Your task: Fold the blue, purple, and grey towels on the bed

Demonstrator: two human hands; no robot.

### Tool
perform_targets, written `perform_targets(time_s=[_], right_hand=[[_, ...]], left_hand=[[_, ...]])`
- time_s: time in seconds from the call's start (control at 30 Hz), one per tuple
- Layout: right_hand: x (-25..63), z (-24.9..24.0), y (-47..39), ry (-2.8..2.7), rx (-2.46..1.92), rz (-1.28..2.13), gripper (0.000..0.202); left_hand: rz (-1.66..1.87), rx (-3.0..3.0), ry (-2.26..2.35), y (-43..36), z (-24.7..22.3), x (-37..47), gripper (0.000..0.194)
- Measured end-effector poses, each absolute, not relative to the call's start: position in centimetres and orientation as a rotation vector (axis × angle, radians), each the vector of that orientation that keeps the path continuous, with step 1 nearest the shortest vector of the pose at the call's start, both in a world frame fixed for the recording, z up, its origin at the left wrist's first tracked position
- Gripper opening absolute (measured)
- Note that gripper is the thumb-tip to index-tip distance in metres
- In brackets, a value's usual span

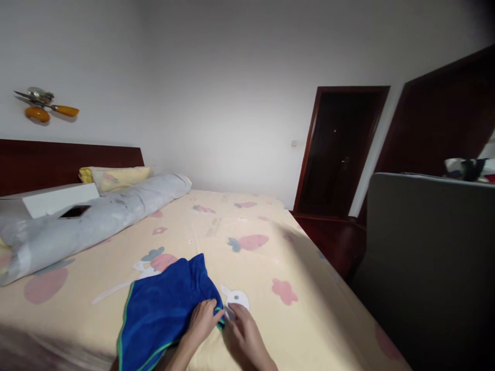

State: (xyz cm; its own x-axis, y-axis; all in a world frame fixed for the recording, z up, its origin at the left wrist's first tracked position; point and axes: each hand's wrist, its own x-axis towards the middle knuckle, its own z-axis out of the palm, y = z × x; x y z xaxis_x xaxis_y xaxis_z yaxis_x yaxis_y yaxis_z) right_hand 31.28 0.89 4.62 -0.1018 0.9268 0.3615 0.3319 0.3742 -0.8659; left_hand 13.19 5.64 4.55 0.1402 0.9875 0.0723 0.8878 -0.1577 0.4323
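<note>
A blue cloth (166,299) with green edging lies spread on the bed, near its front. My left hand (203,319) is at the cloth's right edge, with thumb and fingers closed on a fold of it. Part of the green trim shows beside that thumb. Just to the right, my right hand (245,330) is above the bedsheet with its fingers curved and apart, close to the cloth's corner and holding nothing that I can see. Both wrists come in from the bottom of the view.
The bed has a cream sheet (247,278) with a carrot, flower and rabbit print. A long grey roll (116,216) lies along the left, with a phone (76,211) on it. Behind are a white box (62,200) and a pillow (121,179). A dark grey panel (425,268) stands at right.
</note>
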Motion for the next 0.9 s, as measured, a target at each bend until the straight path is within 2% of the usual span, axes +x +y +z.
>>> perform_targets(time_s=[0.1,0.17,0.23,0.37,0.5,0.63,0.77,0.8,0.9], right_hand=[[29.6,4.1,2.7,-1.909,-1.100,0.712,0.050],[28.8,4.0,3.5,-1.993,-1.139,0.688,0.057],[28.1,4.2,4.0,-2.010,-1.160,0.651,0.051],[27.4,5.0,4.9,-1.911,-1.113,0.664,0.020],[26.5,5.5,6.1,-1.731,-1.141,0.717,0.023],[26.2,5.2,7.2,-1.648,-1.161,0.800,0.026],[28.0,4.4,7.3,-1.689,-1.215,0.787,0.009],[28.6,4.4,7.1,-1.699,-1.226,0.767,0.011],[29.6,5.0,6.2,-1.778,-1.203,0.679,0.035]], left_hand=[[0.514,2.175,1.716,4.9,5.0,12.6,0.009],[0.538,2.197,1.655,4.5,5.4,11.7,0.006],[0.625,2.206,1.598,4.3,5.8,10.9,0.008],[1.004,2.265,1.564,3.6,5.8,10.6,0.014],[1.455,2.521,1.557,1.9,4.6,12.8,0.020],[1.429,2.649,1.545,1.1,3.4,14.7,0.023],[1.327,2.546,1.745,1.7,1.8,13.6,0.028],[1.290,2.548,1.769,1.8,1.2,13.0,0.029],[1.244,2.592,1.784,1.5,-0.7,11.6,0.029]])
